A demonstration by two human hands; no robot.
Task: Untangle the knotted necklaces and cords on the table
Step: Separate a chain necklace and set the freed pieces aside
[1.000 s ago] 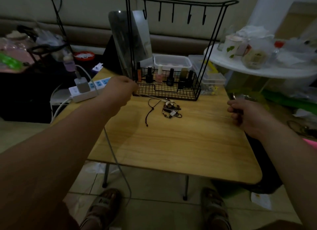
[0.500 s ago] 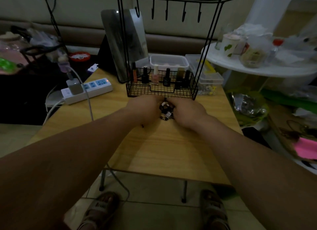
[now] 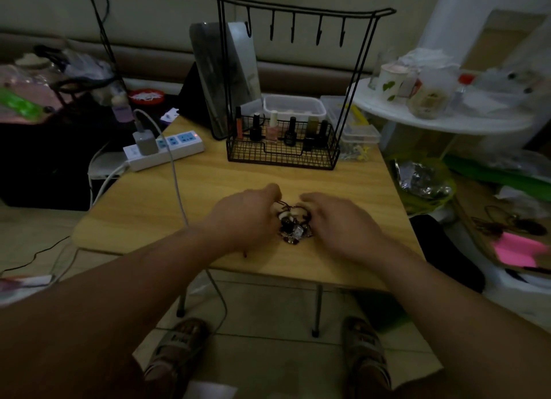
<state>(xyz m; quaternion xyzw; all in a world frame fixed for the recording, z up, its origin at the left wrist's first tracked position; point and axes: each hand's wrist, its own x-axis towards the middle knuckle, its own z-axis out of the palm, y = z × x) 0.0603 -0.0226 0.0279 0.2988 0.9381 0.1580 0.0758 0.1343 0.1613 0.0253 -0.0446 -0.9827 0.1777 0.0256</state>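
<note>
Suddenly the tangle (image 3: 293, 226) sat mid-table, dragged near from the wire basket (image 3: 281, 154); left hand (image 3: 243, 218) pinched a cord (image 3: 283, 203), right hand (image 3: 340, 219) curled beside it, grip unclear. Picking-apart looked ready.

We find no text we can read. Pale lettering on the sandal strap (image 3: 179, 337) and labels on the bottles (image 3: 289, 133) in the wire basket (image 3: 280, 161) are too blurred.
</note>
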